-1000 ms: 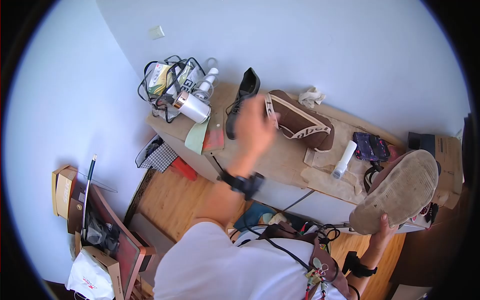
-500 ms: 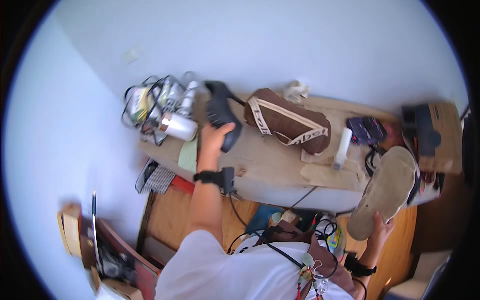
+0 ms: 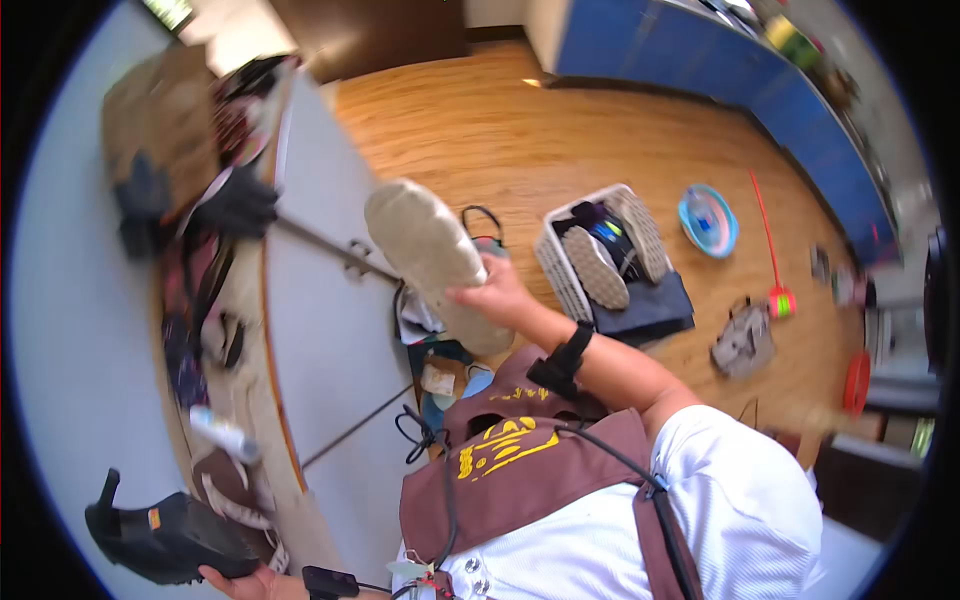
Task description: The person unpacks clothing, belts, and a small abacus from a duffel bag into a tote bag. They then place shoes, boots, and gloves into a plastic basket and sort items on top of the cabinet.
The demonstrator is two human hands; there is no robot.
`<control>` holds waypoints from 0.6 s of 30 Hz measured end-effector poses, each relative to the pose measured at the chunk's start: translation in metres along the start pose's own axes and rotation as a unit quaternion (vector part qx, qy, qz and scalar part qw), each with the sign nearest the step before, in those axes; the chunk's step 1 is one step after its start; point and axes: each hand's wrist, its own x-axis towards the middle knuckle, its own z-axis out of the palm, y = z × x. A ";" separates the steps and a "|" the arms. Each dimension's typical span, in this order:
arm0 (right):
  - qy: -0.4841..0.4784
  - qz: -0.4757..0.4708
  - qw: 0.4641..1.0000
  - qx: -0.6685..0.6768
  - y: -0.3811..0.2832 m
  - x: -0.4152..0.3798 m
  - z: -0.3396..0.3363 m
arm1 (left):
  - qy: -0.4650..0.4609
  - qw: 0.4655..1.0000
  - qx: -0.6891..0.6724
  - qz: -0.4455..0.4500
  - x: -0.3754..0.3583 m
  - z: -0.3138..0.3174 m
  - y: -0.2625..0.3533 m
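Note:
My left hand, at the lower left, grips a black heeled shoe by its toe end, with the heel pointing away. A small orange label shows inside the shoe. Near the middle, my right hand is closed round a beige shoe sole with a wavy edge; whether an upper is attached is hidden. Beside the black shoe, on the long surface at left, lies a brown bag with a pale strap.
A white basket holding shoes stands on the wooden floor. Beyond it are a blue basin, a red-handled dustpan and a grey bag. Blue cabinets line the back. A cardboard box sits at upper left.
My view has swung to the right, bringing the floor and shoe basket into sight. Both hands keep their holds; the right hand has raised the beige sole in front of me.

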 end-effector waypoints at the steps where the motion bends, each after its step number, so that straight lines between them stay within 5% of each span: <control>1: 0.019 0.019 0.999 -0.028 0.016 -0.006 -0.014 | -0.014 0.996 -0.037 -0.073 -0.008 0.053 -0.013; 5: 0.141 0.085 0.986 0.012 0.072 -0.047 -0.076 | -0.193 0.959 -0.045 -0.204 -0.019 0.136 -0.078; 7: 0.192 0.139 0.971 0.019 0.106 -0.067 -0.105 | -0.336 0.903 -0.052 -0.262 -0.024 0.164 -0.128; 8: 0.228 0.159 0.959 0.051 0.112 -0.084 -0.126 | -0.409 0.889 0.008 -0.205 -0.049 0.200 -0.140; 10: 0.289 0.200 0.933 0.078 0.135 -0.117 -0.172 | -0.462 0.831 -0.004 -0.310 -0.098 0.250 -0.183; 16: 0.361 0.332 0.864 -0.116 0.216 -0.202 -0.288 | -0.487 0.650 -0.026 -0.583 -0.282 0.343 -0.324; 18: 0.361 0.346 0.860 -0.098 0.232 -0.212 -0.319 | -0.417 0.661 -0.023 -0.623 -0.377 0.361 -0.397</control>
